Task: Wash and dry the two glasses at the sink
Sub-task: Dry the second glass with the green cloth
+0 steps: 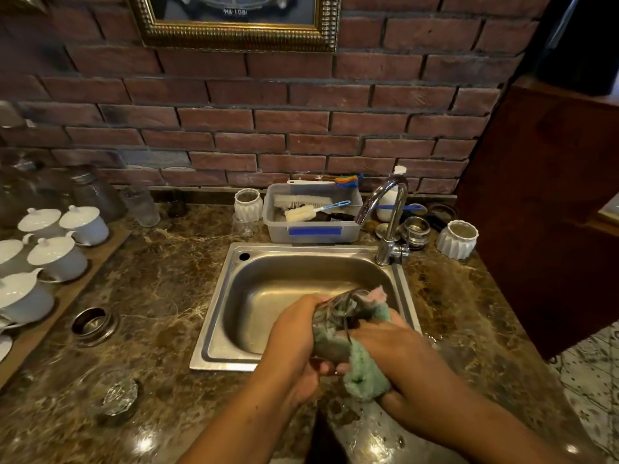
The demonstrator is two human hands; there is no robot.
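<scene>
Low in the frame, right of centre, both forearms reach in over the wet marble tabletop (160,296). The left hand (294,336) has its grip curled round a clear glass (335,314) and holds it tilted over the near right corner of the sink (221,296). The right hand (395,349) has its grip closed on a green cloth (365,373). The cloth is bunched against the glass and shows through its wall, and a pink patch pokes out at the upper end. I cannot tell how far the cloth goes inside.

At the lower left a second glass (115,391), cut with a pattern, stands on the tabletop, well apart from the hands. Further up the left side a metal ring (95,326) is set in the stone, beside a wooden board (67,306) that carries white lidded cups (57,257).

The steel basin fills the middle of the frame. The faucet (388,212) rises at its far right corner and curves left over the rim. Behind the sink a plastic tub (311,229) holds brushes (301,202). One white ribbed pot (248,204) stands to its left and another (457,239) stands right of the faucet. Clear jars (93,192) are grouped at the far left. A brick wall (301,128) closes the back, with a gilt picture frame (234,35) at the top.
</scene>
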